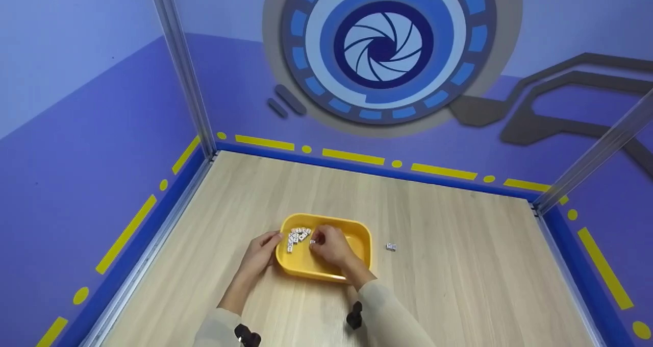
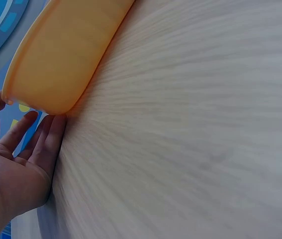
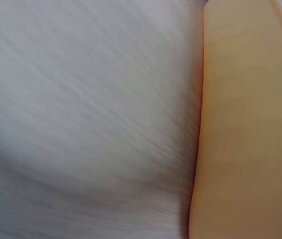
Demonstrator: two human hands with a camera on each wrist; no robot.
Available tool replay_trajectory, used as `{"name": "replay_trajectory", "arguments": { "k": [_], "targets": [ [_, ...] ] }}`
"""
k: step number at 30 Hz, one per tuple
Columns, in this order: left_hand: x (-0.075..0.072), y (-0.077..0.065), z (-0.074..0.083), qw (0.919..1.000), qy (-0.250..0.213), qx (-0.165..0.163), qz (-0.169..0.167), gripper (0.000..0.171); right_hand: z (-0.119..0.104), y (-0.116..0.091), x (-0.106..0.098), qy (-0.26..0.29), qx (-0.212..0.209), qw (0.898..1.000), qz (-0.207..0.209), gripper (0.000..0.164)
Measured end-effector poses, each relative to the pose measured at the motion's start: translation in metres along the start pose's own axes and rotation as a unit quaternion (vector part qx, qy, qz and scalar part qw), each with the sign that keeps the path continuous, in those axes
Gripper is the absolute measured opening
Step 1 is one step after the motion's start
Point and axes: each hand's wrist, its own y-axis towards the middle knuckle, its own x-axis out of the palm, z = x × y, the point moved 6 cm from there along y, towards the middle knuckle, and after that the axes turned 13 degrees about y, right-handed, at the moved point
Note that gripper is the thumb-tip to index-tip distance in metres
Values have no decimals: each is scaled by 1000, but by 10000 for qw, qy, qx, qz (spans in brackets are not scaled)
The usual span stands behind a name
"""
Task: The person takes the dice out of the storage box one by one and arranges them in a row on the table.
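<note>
A yellow plastic tray [image 1: 326,274] rests on the wooden table. Small white dice-like cubes [image 1: 297,236] with dark marks lie clustered at its left end, some in a row. My left hand [image 1: 261,252] holds the tray's left end. In the left wrist view, the thumb is at the rim and the fingers are against the outer wall of the tray [image 2: 61,59]. My right hand [image 1: 330,245] reaches inside and pinches a small white cube [image 1: 312,242], mostly covered by the fingers. The right wrist view shows only the tray's outer wall [image 3: 247,129] and the table, with no hand.
To the right of the tray, a small whitish patterned piece [image 1: 391,246] lies on the table [image 1: 459,265]. Blue and purple panels [image 1: 229,92] stand along the table's back and sides, joined by metal corner posts [image 1: 183,66].
</note>
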Motion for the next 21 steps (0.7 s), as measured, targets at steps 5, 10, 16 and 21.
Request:
{"name": "replay_trajectory", "arguments": {
  "k": [5, 10, 16, 21],
  "targets": [
    [0, -1, 1, 9999, -83, 85, -36, 52, -1, 0, 0, -35, -122, 9999, 62, 13],
    [1, -1, 1, 10000, 16, 59, -40, 47, 2, -3, 0, 130, 75, 9999, -25, 13],
    [2, 2, 2, 9999, 104, 4, 38, 46, 1, -3, -5, 328, 366, 9985, -237, 11],
    [-2, 0, 0, 9998, 57, -82, 171, 45, -17, -10, -12, 711, 146, 9953, -638, 10]
  ]
}}
